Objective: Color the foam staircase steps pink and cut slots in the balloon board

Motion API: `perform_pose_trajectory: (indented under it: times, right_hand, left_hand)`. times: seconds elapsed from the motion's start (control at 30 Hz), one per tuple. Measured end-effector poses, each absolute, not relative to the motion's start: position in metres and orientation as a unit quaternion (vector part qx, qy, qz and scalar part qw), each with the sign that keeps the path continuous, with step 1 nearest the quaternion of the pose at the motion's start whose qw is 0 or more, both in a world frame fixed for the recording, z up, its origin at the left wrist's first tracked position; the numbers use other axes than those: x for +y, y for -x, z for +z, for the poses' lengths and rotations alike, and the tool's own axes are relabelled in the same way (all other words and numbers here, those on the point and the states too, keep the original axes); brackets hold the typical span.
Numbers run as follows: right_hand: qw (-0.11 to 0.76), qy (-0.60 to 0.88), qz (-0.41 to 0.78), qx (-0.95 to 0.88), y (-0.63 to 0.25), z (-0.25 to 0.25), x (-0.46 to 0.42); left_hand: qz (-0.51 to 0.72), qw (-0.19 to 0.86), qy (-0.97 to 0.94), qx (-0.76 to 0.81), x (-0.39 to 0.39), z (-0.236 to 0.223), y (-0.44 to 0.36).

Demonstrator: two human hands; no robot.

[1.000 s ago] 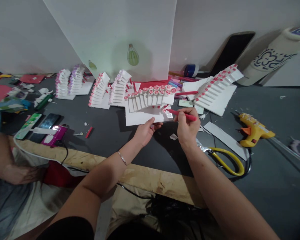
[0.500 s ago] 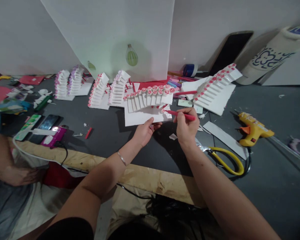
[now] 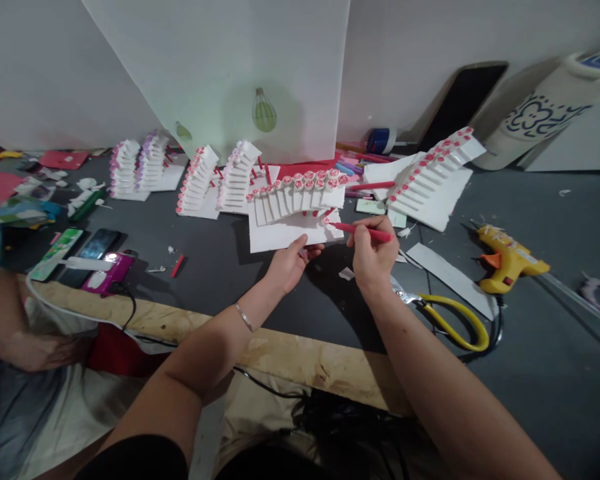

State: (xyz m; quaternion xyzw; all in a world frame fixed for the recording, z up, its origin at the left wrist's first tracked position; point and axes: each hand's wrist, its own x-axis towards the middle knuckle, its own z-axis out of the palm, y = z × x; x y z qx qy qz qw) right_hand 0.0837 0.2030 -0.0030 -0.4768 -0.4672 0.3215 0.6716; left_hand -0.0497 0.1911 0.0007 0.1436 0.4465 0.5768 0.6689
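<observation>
A white paper staircase model [image 3: 295, 210] with red-dotted step tips lies on the dark grey floor mat in front of me. My left hand [image 3: 291, 264] pinches the near edge of its white base sheet. A red marker [image 3: 363, 231] is gripped in my right hand [image 3: 375, 257], and its tip touches the lowest right step of the model. Both hands are closed on what they hold.
Several more paper staircase models [image 3: 430, 180] stand along the white wall. A yellow glue gun [image 3: 510, 261] and yellow-handled scissors [image 3: 450, 323] lie to the right. Phones [image 3: 93, 247] and paper scraps lie left. A wooden board edge [image 3: 280, 357] runs across near me. Another person's arm [image 3: 10, 327] rests at far left.
The marker tip has shifted very slightly along the lowest step. The camera view has moved a little; the left hand has stayed in place.
</observation>
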Motion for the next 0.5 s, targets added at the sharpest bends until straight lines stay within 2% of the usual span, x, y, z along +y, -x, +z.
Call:
perform_pose_trajectory:
  times: [0.5]
  right_hand:
    - [0.664, 0.475, 0.32, -0.481, -0.0837, -0.0053, 0.2034]
  left_hand:
    - [0.579, 0.666, -0.144, 0.447, 0.1911, -0.0022, 0.0506]
